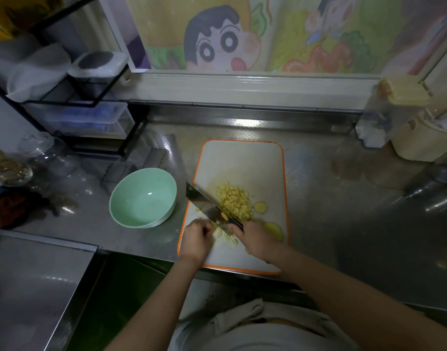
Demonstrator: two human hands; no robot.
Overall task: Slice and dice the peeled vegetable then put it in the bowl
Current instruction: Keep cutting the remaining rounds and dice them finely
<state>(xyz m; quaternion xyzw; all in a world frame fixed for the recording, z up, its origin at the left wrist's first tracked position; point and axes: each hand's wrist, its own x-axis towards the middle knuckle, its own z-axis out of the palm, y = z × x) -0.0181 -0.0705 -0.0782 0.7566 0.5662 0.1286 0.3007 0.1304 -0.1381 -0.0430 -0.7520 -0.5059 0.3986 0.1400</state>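
A white cutting board with an orange rim (242,158) lies on the steel counter. A heap of yellow diced vegetable (236,202) sits at its middle. Two round slices lie to the right, one (260,206) beside the heap and a larger one (274,230) nearer me. My right hand (256,240) grips the handle of a cleaver (207,206), whose blade slants toward the far left. My left hand (195,238) has curled fingers holding down thin yellow strips (217,230) under the blade. The green bowl (143,197) stands left of the board with nothing in it.
A black wire rack (73,97) with plastic boxes stands at the back left. Glass jars (37,153) line the left edge. A cream container (417,138) and clear jug occupy the back right. A lower steel surface (35,287) lies at front left.
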